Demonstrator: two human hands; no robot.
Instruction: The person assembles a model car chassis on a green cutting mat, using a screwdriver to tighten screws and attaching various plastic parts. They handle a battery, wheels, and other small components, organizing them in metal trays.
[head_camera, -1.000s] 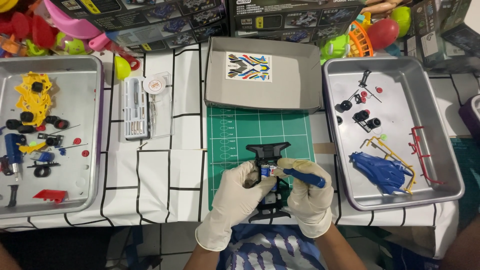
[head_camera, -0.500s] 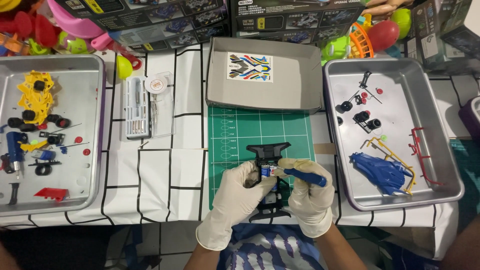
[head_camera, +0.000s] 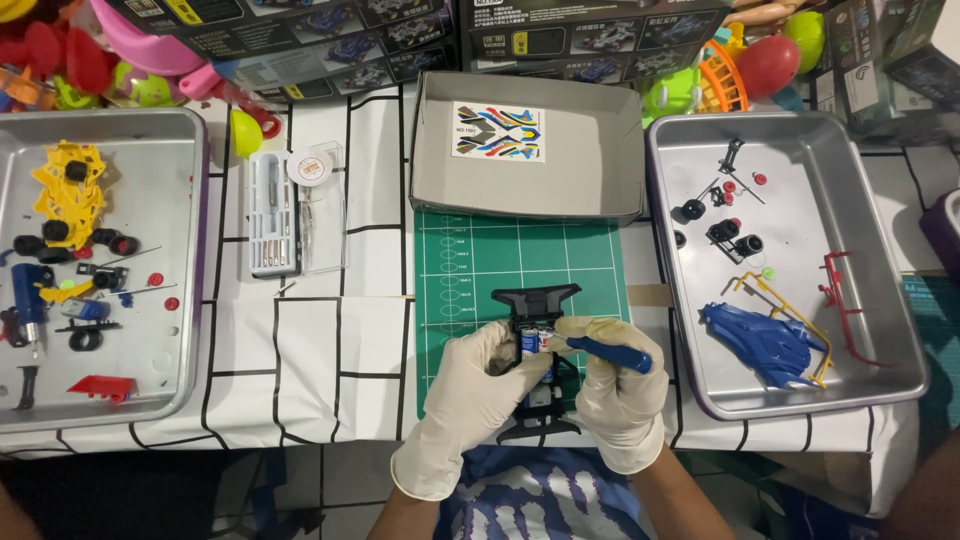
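Both gloved hands work over the green cutting mat (head_camera: 520, 262) at the desk's near edge. The left hand (head_camera: 478, 385) has its grip closed around the black toy-car chassis (head_camera: 538, 300), steadying it on the mat. The right hand (head_camera: 618, 392) is closed on a blue-handled screwdriver (head_camera: 606, 352), its tip at the 2 small batteries (head_camera: 535, 340) seated in the chassis. The build looks partway done: batteries are in, but the blue car body (head_camera: 760, 342), black wheels (head_camera: 735, 235) and red frame (head_camera: 845, 300) lie unfitted in the right metal tray (head_camera: 890, 250).

Black chassis (head_camera: 536, 300), seemingly battery-loaded, on mat
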